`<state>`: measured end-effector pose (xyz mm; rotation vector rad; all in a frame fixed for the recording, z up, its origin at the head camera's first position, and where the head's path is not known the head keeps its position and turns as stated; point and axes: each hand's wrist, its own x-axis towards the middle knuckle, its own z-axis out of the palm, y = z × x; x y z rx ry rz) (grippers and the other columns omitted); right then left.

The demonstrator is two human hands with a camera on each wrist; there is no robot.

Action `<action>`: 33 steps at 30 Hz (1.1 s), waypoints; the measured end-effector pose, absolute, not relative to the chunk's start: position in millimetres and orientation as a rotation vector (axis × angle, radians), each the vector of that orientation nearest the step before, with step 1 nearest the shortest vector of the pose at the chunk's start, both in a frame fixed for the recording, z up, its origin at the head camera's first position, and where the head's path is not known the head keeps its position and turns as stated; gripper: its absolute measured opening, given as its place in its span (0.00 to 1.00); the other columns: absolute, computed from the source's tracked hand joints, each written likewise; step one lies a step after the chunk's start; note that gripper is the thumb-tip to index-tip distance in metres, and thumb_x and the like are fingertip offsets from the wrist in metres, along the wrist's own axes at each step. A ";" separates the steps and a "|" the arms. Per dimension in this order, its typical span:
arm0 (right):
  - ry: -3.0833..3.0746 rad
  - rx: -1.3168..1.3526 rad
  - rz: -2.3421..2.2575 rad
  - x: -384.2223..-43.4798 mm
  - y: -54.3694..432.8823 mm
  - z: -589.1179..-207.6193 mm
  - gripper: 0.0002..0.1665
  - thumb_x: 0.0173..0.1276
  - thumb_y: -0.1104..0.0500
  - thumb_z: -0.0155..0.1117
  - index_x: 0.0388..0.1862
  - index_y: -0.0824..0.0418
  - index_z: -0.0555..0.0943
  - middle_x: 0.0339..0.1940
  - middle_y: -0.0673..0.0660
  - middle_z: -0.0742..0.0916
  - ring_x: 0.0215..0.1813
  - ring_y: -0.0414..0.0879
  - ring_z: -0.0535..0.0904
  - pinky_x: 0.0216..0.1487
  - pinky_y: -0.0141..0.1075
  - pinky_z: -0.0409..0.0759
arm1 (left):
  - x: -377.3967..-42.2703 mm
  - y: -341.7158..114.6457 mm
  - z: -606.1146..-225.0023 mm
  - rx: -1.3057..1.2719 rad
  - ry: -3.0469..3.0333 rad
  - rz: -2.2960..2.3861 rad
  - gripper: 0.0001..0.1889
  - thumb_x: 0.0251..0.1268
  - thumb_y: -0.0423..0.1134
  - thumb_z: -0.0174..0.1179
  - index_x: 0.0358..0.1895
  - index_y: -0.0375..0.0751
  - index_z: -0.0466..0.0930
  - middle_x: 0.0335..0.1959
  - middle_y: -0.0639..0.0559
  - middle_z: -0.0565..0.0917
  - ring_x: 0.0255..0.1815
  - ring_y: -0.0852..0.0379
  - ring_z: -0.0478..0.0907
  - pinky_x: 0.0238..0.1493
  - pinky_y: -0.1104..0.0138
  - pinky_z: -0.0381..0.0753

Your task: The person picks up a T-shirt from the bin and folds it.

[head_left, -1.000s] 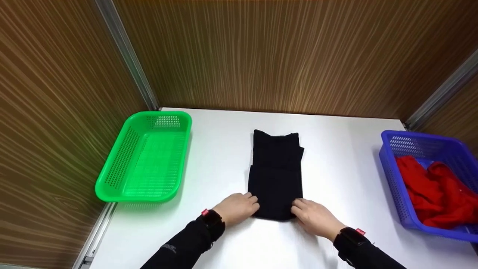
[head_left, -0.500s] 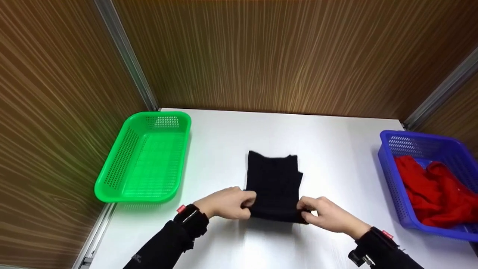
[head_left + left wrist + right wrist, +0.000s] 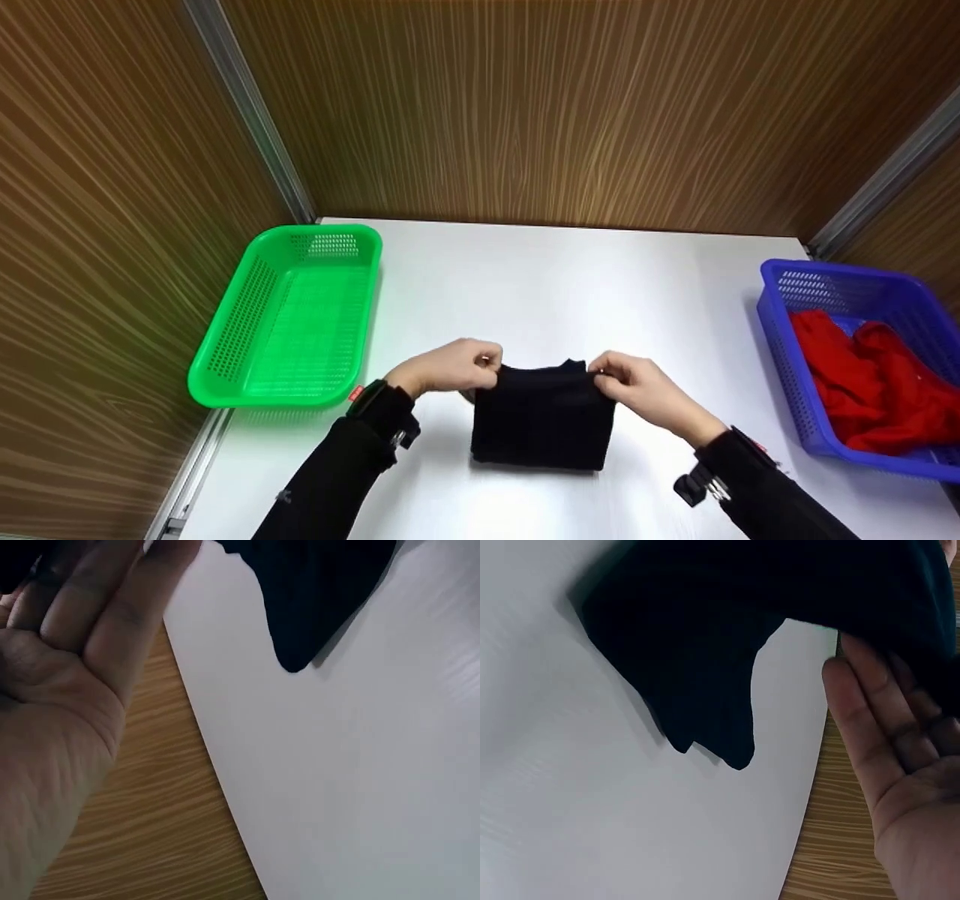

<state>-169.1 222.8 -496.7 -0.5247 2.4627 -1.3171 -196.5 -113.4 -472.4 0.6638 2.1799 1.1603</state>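
Note:
A folded black garment (image 3: 541,421) is held up by its top edge over the white table in the head view. My left hand (image 3: 459,366) pinches the top left corner between thumb and fingers. At the top right corner, my right hand (image 3: 646,391) does the same. Behind the raised fold, a small tip of the cloth sticks up near the right fingers. A drooping end of the garment (image 3: 307,607) shows close over the table in the left wrist view. In the right wrist view, more of the garment (image 3: 697,667) hangs in two points beside my right hand (image 3: 900,742).
To the left stands a green plastic basket (image 3: 369,315) with nothing in it. A blue basket (image 3: 795,390) at the right holds red cloth (image 3: 862,382). Wood-patterned panels (image 3: 525,112) rise behind the white table (image 3: 450,285) and along its sides.
Both hands have gone from the garment's near corners to pinching and lifting its near edge, carrying it up and away. The garment now looks shorter, its far part drawn nearer.

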 end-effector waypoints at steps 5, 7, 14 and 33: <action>2.716 -0.474 -1.192 -188.7 209.4 -508.0 0.07 0.77 0.64 0.62 0.48 0.62 0.85 0.27 0.49 0.83 0.30 0.41 0.75 0.35 0.33 0.75 | -214.2 -105.0 -477.4 0.599 2.498 0.892 0.06 0.58 0.37 0.56 0.30 0.49 0.67 0.23 0.59 0.73 0.23 0.59 0.66 0.40 0.61 0.73; 2.804 -0.469 -1.125 -195.1 204.9 -513.2 0.06 0.77 0.65 0.62 0.47 0.63 0.85 0.29 0.52 0.86 0.31 0.43 0.77 0.36 0.36 0.76 | -218.9 -99.5 -482.6 0.559 2.612 0.788 0.06 0.59 0.38 0.57 0.31 0.49 0.68 0.24 0.59 0.72 0.24 0.58 0.65 0.38 0.62 0.71; 3.019 -0.452 -0.886 -208.2 198.8 -540.6 0.03 0.74 0.67 0.65 0.42 0.67 0.84 0.41 0.62 0.90 0.43 0.57 0.87 0.46 0.54 0.84 | -224.4 -78.8 -510.2 0.421 2.827 0.591 0.01 0.66 0.36 0.58 0.38 0.46 0.76 0.30 0.54 0.78 0.29 0.54 0.73 0.33 0.60 0.73; 2.792 -0.987 -0.503 -177.0 196.9 -589.8 0.54 0.71 0.34 0.68 0.84 0.63 0.62 0.82 0.72 0.66 0.82 0.79 0.55 0.75 0.74 0.57 | -186.5 -80.4 -562.0 0.967 2.708 0.178 0.43 0.70 0.67 0.62 0.83 0.54 0.63 0.84 0.50 0.62 0.86 0.44 0.55 0.82 0.47 0.60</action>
